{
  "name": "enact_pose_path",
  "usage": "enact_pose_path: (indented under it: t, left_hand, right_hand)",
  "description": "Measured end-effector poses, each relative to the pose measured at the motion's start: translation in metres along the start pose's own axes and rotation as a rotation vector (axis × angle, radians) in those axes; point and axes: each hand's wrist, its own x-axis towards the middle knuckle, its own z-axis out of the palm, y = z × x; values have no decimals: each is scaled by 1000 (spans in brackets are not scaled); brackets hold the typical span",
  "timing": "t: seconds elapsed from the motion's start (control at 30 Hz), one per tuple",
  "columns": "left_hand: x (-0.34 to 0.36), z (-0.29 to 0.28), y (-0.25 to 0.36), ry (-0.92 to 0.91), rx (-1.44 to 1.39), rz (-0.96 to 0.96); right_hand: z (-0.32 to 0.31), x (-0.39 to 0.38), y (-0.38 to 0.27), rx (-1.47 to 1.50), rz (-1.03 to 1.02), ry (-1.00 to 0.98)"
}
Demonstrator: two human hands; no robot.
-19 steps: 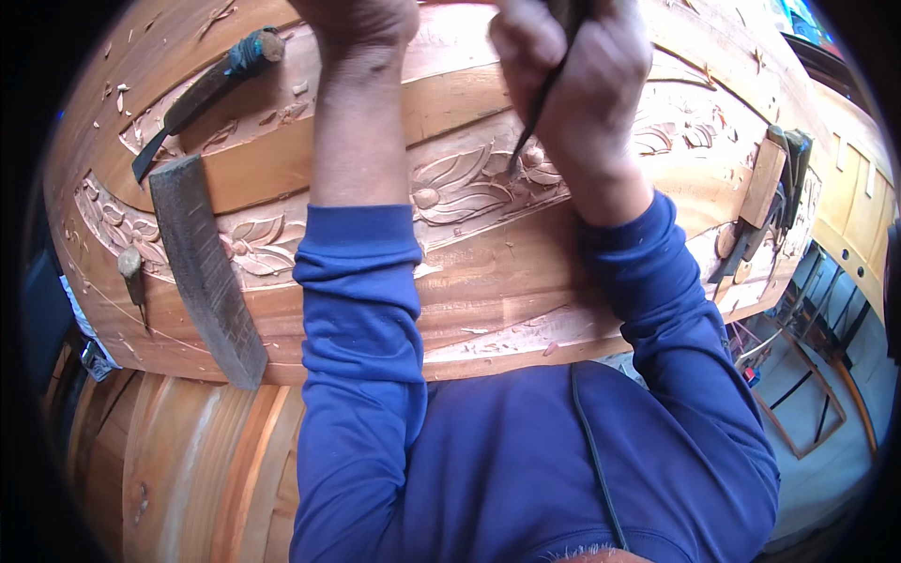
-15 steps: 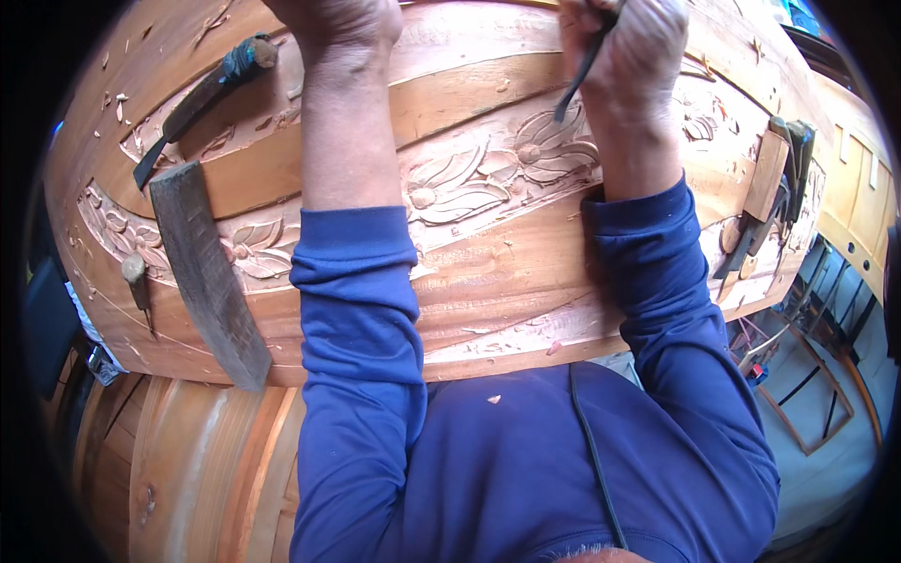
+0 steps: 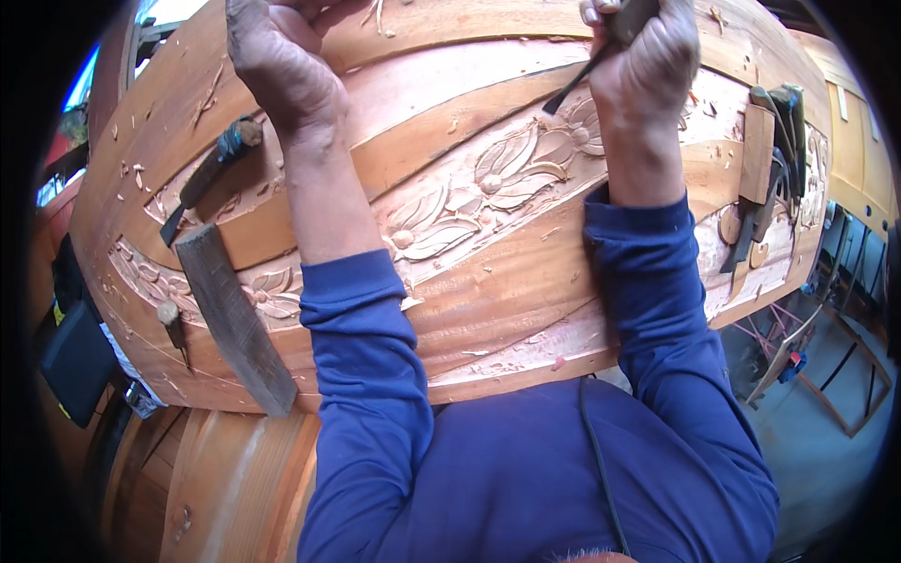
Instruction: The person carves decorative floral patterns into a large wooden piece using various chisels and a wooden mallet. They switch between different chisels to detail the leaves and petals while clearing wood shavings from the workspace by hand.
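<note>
Across the upper half of the view lies a large wooden panel [image 3: 526, 281], carved in relief with a band of flowers and leaves [image 3: 488, 192] running from lower left to upper right; pale wood chips [image 3: 141, 174] are scattered over its surface. At upper right, the right hand [image 3: 643, 66] is closed in a fist around a carving chisel [image 3: 587, 77], whose dark blade slants down and left to touch the carved band beside a flower; its handle is hidden inside the fingers. At upper left, the left hand [image 3: 282, 66] rests on the panel's upper rail; its fingers run past the top edge, so whether they are curled or spread cannot be told. Both forearms wear blue sleeves [image 3: 361, 375]. On the left part of the panel lie 2 idle tools: a dark-handled chisel [image 3: 211, 174] and a flat grey wooden bar [image 3: 235, 319]; a small short tool [image 3: 172, 324] lies just beside the bar. At the right edge several more chisels [image 3: 774, 159] lie together.
</note>
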Motion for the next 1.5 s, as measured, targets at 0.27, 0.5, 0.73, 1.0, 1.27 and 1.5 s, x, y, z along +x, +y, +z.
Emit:
enact_pose_path:
  t: [0.27, 0.5, 0.73, 1.0, 1.27, 1.5]
  left_hand:
    - [0, -8, -1, 70, 208, -55]
    - [1, -9, -12, 89, 171, -59]
    - [-46, 18, 9, -145, 451, -41]
    - [-165, -5, 71, -1197, 635, 179]
    - [-162, -2, 52, -1007, 483, 37]
    - [-166, 12, 49, -860, 421, -110]
  right_hand:
    - [-47, -122, -108, -650, -472, 13]
    - [-64, -251, -140, -1016, -3, 67]
    - [-7, -338, -87, -432, 478, 243]
    - [61, -363, -54, -136, 556, 302]
    - [93, -332, -82, -223, 662, 340]
    - [91, -317, -95, -268, 695, 409]
